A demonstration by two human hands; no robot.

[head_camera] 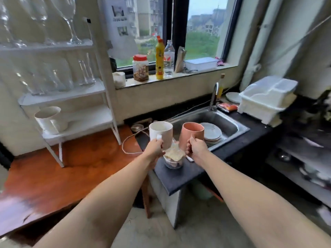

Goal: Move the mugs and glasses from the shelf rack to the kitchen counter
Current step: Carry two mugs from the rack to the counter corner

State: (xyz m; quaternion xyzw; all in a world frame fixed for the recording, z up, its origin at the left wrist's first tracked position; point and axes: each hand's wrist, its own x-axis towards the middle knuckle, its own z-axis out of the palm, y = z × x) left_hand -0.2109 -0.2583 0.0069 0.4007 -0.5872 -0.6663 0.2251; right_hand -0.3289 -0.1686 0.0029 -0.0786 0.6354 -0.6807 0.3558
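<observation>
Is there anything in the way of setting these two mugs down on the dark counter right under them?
Yes. A clear container with a crumpled wrapper on top sits on the dark counter directly below the white mug and pink mug, between both hands. Bare counter shows nearer the front edge.

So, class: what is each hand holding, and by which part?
The left hand holds the white mug by its handle; the right hand holds the pink mug, fingers seemingly round its near-side handle.

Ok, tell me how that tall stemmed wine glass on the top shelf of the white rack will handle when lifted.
The tall stemmed wine glass looks thin and clear, so probably fragile. Its bowl is wide above a narrow stem, so likely tippy.
</observation>
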